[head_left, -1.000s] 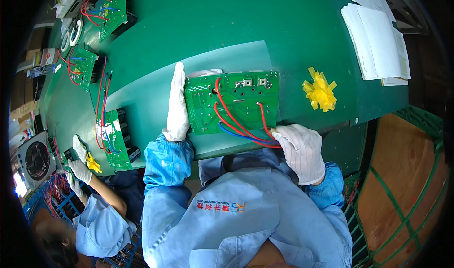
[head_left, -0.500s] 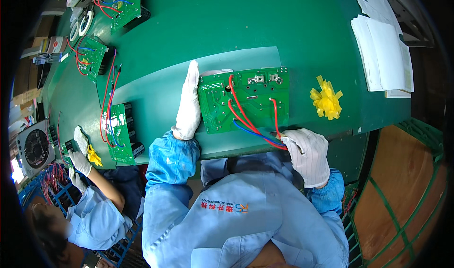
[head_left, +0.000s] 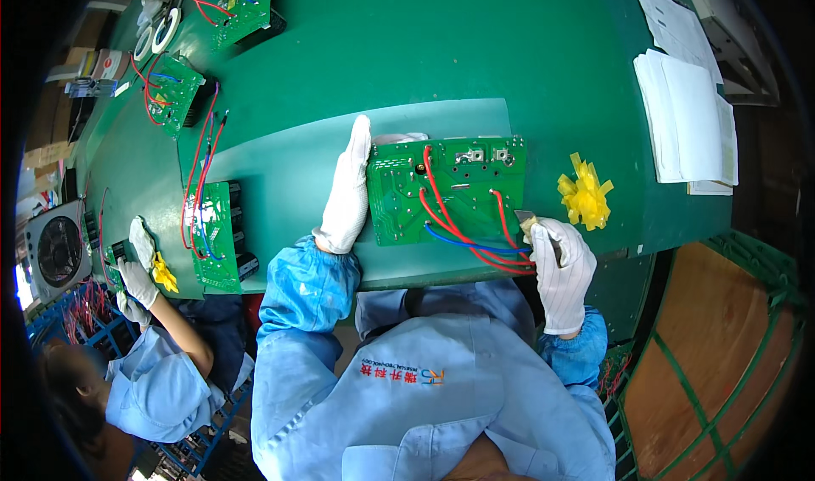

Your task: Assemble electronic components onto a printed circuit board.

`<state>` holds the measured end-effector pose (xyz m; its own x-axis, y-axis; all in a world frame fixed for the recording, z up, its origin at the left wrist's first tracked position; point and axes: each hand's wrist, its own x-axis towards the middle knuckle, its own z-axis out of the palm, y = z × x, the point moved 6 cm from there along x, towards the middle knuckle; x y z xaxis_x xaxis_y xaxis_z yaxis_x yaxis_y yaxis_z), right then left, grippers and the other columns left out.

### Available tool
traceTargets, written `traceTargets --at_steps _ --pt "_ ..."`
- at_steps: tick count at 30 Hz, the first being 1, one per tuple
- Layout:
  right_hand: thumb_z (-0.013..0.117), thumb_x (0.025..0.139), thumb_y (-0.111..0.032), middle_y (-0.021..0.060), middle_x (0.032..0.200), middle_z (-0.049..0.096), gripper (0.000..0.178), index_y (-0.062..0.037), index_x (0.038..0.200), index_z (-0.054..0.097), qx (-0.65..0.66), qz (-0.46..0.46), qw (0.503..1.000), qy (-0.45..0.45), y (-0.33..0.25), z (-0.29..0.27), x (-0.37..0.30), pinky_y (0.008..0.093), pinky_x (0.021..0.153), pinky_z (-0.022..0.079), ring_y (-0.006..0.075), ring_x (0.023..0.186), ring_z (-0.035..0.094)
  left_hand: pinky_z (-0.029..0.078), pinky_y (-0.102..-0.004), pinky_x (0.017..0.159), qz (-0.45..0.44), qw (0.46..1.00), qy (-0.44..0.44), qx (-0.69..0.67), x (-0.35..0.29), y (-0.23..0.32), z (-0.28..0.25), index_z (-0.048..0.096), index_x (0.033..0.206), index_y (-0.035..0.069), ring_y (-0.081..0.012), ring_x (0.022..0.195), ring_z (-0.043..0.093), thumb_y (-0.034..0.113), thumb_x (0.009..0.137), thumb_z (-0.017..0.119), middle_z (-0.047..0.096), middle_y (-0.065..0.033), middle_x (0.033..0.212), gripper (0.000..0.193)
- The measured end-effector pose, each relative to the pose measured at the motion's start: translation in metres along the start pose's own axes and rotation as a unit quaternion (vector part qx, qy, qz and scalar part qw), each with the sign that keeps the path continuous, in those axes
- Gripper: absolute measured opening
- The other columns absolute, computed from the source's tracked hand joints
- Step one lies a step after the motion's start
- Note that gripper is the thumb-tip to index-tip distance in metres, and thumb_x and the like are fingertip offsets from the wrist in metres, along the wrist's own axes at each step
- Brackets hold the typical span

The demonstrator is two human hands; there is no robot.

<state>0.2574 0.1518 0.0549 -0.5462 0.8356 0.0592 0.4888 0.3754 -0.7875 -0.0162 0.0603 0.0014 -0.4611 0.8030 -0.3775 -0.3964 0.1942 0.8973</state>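
Observation:
A green circuit board (head_left: 454, 205) is tilted up in front of me. It carries red wires (head_left: 441, 211) and a blue wire (head_left: 471, 244) that run to its lower right. My gloved left hand (head_left: 350, 196) grips the board's left edge, the thumb side along it and fingers partly hidden behind the top. At the lower right corner my gloved right hand (head_left: 564, 264) pinches a small flat blade (head_left: 525, 219) with a tan grip. Its fingers are next to the wire ends, which they partly hide. Beneath the board lies a translucent sheet (head_left: 297, 154).
Yellow tape strips (head_left: 585, 192) lie bunched right of the board, with papers (head_left: 683, 116) farther right. Another wired board (head_left: 217, 226) stands at left, more boards (head_left: 174, 95) and tape rolls (head_left: 166, 31) beyond. A co-worker's gloved hand (head_left: 137, 282) works at far left.
My right hand has turned and lifted slightly from the wires, and the blade in its fingers now shows. My left hand keeps its grip on the board. The whole view has shifted a little.

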Motion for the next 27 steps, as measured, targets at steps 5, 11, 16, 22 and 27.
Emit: traceTargets --at_steps 5,11,16,22,27 --pt "0.067 0.092 -0.004 0.0136 0.091 0.070 0.009 0.0012 0.099 0.067 0.018 -0.010 1.000 -0.011 -0.001 0.008 -0.003 0.0374 0.069 0.055 0.0309 0.076 0.068 0.049 -0.0371 0.106 -0.002 1.000 -0.019 0.015 0.004 -0.007 -0.004 0.068 0.117 -0.003 -0.0255 0.113 0.066 0.067 0.104 0.031 0.069 -0.0165 0.125 0.081" --pt "0.068 0.093 -0.006 0.0136 0.087 0.070 0.009 0.0017 0.098 0.067 0.059 0.036 0.998 -0.012 0.007 0.010 -0.004 0.0358 0.069 0.055 0.0293 0.074 0.069 0.049 -0.0384 0.106 0.008 1.000 -0.021 0.010 0.005 -0.009 -0.005 0.068 0.116 -0.003 -0.0264 0.114 0.066 0.068 0.103 0.030 0.068 -0.0172 0.127 0.082" --pt "0.068 0.094 -0.007 0.0128 0.086 0.070 0.009 0.0013 0.098 0.067 0.068 0.057 0.996 -0.015 0.010 0.011 -0.005 0.0347 0.067 0.055 0.0260 0.072 0.069 0.049 -0.0375 0.106 0.009 1.000 -0.020 0.021 0.003 -0.007 -0.004 0.068 0.117 -0.003 -0.0257 0.113 0.066 0.067 0.104 0.031 0.068 -0.0169 0.126 0.080" --pt "0.067 0.095 -0.008 0.0116 0.085 0.070 0.009 0.0007 0.098 0.067 0.087 0.066 0.994 -0.017 0.009 0.011 -0.005 0.0327 0.065 0.054 0.0223 0.070 0.069 0.050 -0.0356 0.104 0.012 0.999 -0.014 0.035 0.002 -0.001 -0.003 0.068 0.119 -0.004 -0.0246 0.111 0.067 0.065 0.105 0.031 0.069 -0.0165 0.124 0.079" --pt "0.066 0.096 -0.008 0.0080 0.078 0.068 0.009 0.0002 0.098 0.067 0.105 0.090 0.990 -0.017 0.009 0.012 -0.004 0.0291 0.059 0.050 0.0150 0.059 0.062 0.040 -0.0306 0.108 0.014 1.000 -0.005 0.010 0.001 -0.001 -0.002 0.072 0.115 -0.003 -0.0186 0.109 0.063 0.056 0.109 0.029 0.073 -0.0098 0.115 0.073"
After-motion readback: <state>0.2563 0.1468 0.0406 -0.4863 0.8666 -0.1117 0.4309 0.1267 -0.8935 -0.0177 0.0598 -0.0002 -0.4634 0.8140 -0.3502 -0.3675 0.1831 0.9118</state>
